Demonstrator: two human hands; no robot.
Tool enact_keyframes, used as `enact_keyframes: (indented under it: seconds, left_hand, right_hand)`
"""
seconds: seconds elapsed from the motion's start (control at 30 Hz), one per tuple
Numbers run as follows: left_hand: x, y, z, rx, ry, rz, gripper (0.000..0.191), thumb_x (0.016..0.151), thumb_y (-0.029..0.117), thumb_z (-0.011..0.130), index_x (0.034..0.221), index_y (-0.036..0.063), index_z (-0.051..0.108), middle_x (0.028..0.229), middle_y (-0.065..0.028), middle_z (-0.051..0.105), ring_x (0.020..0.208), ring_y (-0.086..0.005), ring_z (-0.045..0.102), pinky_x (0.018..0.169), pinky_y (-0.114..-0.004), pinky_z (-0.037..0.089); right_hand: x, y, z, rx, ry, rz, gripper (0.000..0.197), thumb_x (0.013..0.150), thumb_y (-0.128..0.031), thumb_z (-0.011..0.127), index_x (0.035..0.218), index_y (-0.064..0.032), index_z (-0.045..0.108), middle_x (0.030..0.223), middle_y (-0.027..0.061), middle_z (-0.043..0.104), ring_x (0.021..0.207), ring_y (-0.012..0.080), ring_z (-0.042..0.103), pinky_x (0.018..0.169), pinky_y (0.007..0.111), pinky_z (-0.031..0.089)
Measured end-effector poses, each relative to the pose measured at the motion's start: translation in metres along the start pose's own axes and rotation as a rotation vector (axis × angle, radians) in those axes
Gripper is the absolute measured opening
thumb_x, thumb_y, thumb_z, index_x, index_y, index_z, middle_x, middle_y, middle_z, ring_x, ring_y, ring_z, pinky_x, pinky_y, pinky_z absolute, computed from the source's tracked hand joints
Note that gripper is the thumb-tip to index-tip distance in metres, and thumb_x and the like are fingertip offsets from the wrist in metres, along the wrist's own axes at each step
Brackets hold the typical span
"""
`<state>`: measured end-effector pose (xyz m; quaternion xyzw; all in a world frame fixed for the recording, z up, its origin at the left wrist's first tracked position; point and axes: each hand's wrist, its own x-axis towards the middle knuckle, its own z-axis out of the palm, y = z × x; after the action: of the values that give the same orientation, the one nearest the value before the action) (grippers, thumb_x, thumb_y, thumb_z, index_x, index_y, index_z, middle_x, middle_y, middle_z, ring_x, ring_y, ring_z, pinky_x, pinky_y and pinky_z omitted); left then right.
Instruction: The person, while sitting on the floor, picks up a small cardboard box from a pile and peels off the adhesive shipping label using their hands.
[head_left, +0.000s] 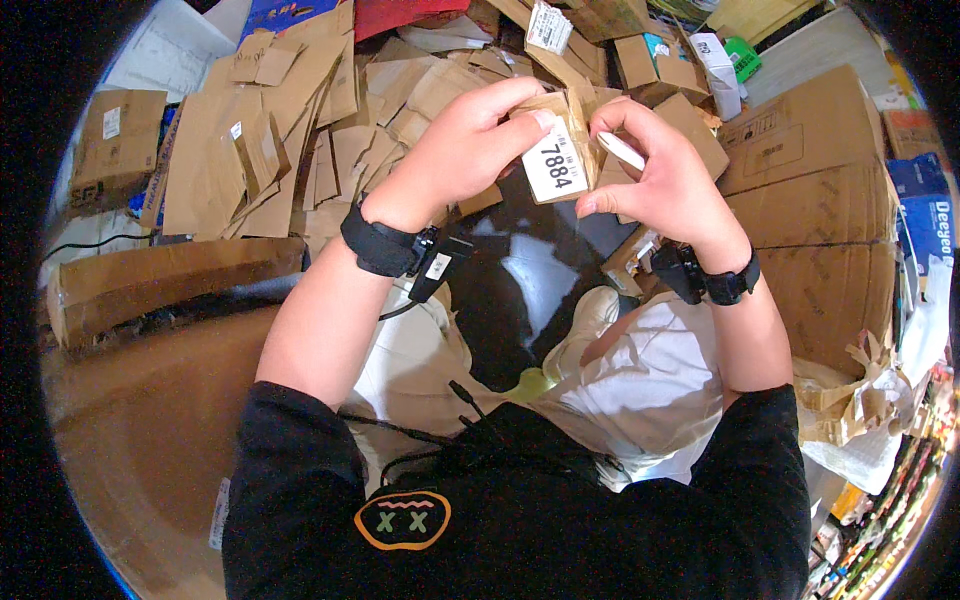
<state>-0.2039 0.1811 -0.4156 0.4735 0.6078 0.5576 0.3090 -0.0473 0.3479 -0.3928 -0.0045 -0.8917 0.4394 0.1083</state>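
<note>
My left hand (480, 142) grips a small cardboard box (556, 161), its thumb pressed near the top of a white label that bears printed writing. Brown tape or torn board shows along the box's right side. To the right, my right hand (652, 161) holds a small white object (622, 150) between curled fingers and palm; its kind I cannot tell. The right thumb points at the box's lower right edge; whether it touches is unclear. Each wrist wears a black strap with a device on it.
Flattened cardboard sheets (217, 150) are heaped ahead and to the left. Large cartons (814, 202) stand on the right. An open small box (664, 67) lies ahead, near a green packet (742, 58). A black cable (397, 427) crosses my lap.
</note>
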Motion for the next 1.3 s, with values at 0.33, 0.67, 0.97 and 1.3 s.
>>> enact_keyframes:
  seconds: [0.33, 0.67, 0.97, 1.3]
  left_hand:
    - [0.001, -0.005, 0.005, 0.015, 0.031, 0.114, 0.016, 0.096, 0.019, 0.054, 0.098, 0.0045, 0.06, 0.078, 0.0033, 0.056, 0.068, -0.0043, 0.051, 0.057, -0.022, 0.042]
    - [0.002, -0.01, 0.006, 0.11, 0.023, 0.114, 0.017, 0.095, 0.02, 0.053, 0.096, 0.0052, 0.06, 0.074, 0.0025, 0.055, 0.062, -0.0053, 0.048, 0.054, -0.023, 0.04]
    - [-0.001, -0.005, 0.007, -0.126, -0.04, -0.013, 0.017, 0.096, 0.018, 0.051, 0.094, 0.0043, 0.061, 0.075, 0.003, 0.056, 0.061, -0.0039, 0.049, 0.053, -0.02, 0.04]
    - [0.005, -0.001, 0.02, 0.175, 0.18, -0.109, 0.043, 0.092, 0.037, 0.058, 0.073, -0.001, 0.064, 0.063, -0.0016, 0.059, 0.061, -0.0074, 0.053, 0.052, -0.028, 0.041]
  right_hand:
    - [0.0, 0.001, 0.004, -0.026, 0.01, 0.018, 0.053, 0.062, -0.023, 0.088, 0.1, -0.0025, 0.057, 0.089, 0.0082, 0.059, 0.081, 0.0181, 0.056, 0.074, 0.031, 0.048]
    - [0.001, -0.004, 0.013, 0.085, 0.094, 0.128, 0.032, 0.074, -0.022, 0.08, 0.088, -0.0007, 0.061, 0.078, 0.0032, 0.057, 0.072, 0.0106, 0.052, 0.065, 0.027, 0.045]
    - [-0.002, -0.002, 0.017, 0.29, 0.133, 0.23, 0.025, 0.077, -0.019, 0.079, 0.084, -0.0021, 0.061, 0.076, 0.0005, 0.057, 0.065, 0.0065, 0.053, 0.054, 0.023, 0.042]
    - [0.003, 0.003, 0.03, 0.006, 0.106, 0.127, 0.024, 0.08, -0.022, 0.074, 0.08, -0.0002, 0.064, 0.072, 0.0068, 0.059, 0.067, 0.0163, 0.058, 0.064, 0.031, 0.046]
